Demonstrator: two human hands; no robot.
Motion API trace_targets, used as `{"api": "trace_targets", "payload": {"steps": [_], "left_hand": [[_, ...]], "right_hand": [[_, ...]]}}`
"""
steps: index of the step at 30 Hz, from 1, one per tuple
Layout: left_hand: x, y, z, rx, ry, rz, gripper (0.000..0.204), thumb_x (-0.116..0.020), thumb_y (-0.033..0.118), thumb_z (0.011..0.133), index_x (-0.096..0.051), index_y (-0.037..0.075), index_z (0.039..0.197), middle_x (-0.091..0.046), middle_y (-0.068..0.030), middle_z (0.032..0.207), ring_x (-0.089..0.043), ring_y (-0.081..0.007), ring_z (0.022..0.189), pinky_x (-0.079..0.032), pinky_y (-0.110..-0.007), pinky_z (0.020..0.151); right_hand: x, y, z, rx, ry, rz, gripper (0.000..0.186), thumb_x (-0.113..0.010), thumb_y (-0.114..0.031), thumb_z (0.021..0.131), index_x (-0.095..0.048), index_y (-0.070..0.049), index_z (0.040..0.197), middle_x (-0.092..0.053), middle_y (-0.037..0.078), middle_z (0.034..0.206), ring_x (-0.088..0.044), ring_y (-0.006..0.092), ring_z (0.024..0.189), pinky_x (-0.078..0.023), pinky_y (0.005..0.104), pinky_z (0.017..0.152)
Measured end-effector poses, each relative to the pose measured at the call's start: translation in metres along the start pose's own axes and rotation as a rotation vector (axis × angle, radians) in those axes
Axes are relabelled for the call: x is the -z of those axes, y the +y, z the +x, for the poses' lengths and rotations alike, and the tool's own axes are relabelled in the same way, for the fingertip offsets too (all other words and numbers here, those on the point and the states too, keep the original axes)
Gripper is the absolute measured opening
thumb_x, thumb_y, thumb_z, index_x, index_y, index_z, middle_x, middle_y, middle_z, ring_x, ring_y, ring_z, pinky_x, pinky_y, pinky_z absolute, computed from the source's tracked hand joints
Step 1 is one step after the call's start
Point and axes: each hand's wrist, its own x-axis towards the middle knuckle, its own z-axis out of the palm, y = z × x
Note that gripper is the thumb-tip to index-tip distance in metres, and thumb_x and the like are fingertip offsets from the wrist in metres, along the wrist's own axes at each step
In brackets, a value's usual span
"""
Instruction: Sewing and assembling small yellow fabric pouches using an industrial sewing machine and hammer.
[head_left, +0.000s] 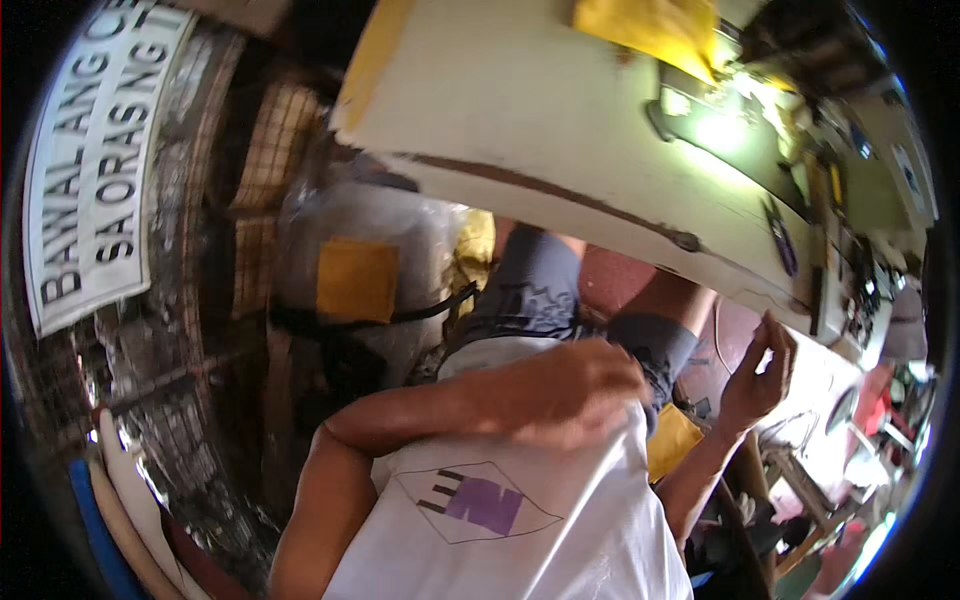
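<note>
My left hand (pixel 590 385) is across the front of my white shirt (pixel 560 540), near a raised fold of the cloth. It is smeared by motion, and I cannot make out whether its fingers grip the cloth. To the right, my right hand (pixel 762 378) is raised off the table's near edge. Its thumb and fingers curve together in a pinch, with a small gap inside the ring they form. Whatever is between the fingertips, if anything, is too small to tell. The pale worktable (pixel 540 110) stands in front of me, its near edge worn and dark.
A yellow cloth or sheet (pixel 650 35) lies by a bright lamp glare (pixel 722 130) at the table's back. Dark-handled pliers (pixel 780 238) rest at its right. Left are a plastic-wrapped bundle with a yellow patch (pixel 357 280) and a printed sign (pixel 105 160) on wire mesh. Clutter fills the right side.
</note>
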Motion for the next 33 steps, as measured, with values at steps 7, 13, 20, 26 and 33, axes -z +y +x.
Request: {"api": "trace_targets", "payload": {"steps": [7,13,20,26,33], "left_hand": [[0.003,-0.123,-0.208,0.991,0.477,0.454,0.020,-0.063,0.010,0.087,-0.064,0.001,0.105,-0.066,-0.0197,0.102,-0.063,-0.0406,0.097,-0.051,-0.048,0.083],[0.065,-0.224,-0.416,1.234,0.539,1.028,0.030,-0.059,0.013,0.091,-0.061,-0.001,0.117,-0.062,-0.0258,0.112,-0.059,-0.0437,0.107,-0.047,-0.050,0.092],[0.145,-0.261,-0.572,1.372,0.529,1.239,0.045,-0.066,0.017,0.085,-0.056,-0.002,0.126,-0.061,-0.0251,0.117,-0.059,-0.0410,0.111,-0.047,-0.049,0.099],[0.156,-0.323,-0.521,1.678,0.590,0.774,0.037,-0.071,0.021,0.083,-0.066,-0.001,0.112,-0.065,-0.0233,0.114,-0.064,-0.0388,0.105,-0.052,-0.046,0.091],[0.135,-0.304,-0.511,1.522,0.631,0.798,0.032,-0.059,0.027,0.092,-0.067,-0.001,0.106,-0.067,-0.0206,0.105,-0.064,-0.0360,0.096,-0.051,-0.050,0.081]], "right_hand": [[-0.060,0.012,0.095,0.317,-0.001,-0.206,0.024,-0.064,-0.009,0.095,-0.070,-0.006,0.118,-0.069,0.013,0.112,-0.064,0.0296,0.108,-0.048,0.0408,0.097],[-0.058,0.040,0.102,0.196,-0.066,-0.308,0.023,-0.061,-0.014,0.098,-0.070,-0.004,0.116,-0.069,0.014,0.112,-0.063,0.0300,0.106,-0.047,0.0410,0.097],[-0.075,0.070,0.101,0.146,-0.008,-0.325,0.023,-0.062,-0.016,0.096,-0.071,-0.006,0.115,-0.069,0.012,0.112,-0.062,0.0300,0.107,-0.047,0.0413,0.097],[-0.058,0.070,0.101,0.140,0.069,-0.396,0.024,-0.061,-0.014,0.096,-0.070,-0.006,0.115,-0.068,0.013,0.114,-0.060,0.0308,0.109,-0.045,0.0432,0.099],[-0.065,0.067,0.098,0.090,0.118,-0.396,0.022,-0.062,-0.013,0.093,-0.071,-0.009,0.113,-0.066,0.013,0.119,-0.057,0.0315,0.120,-0.042,0.0438,0.106]]}}
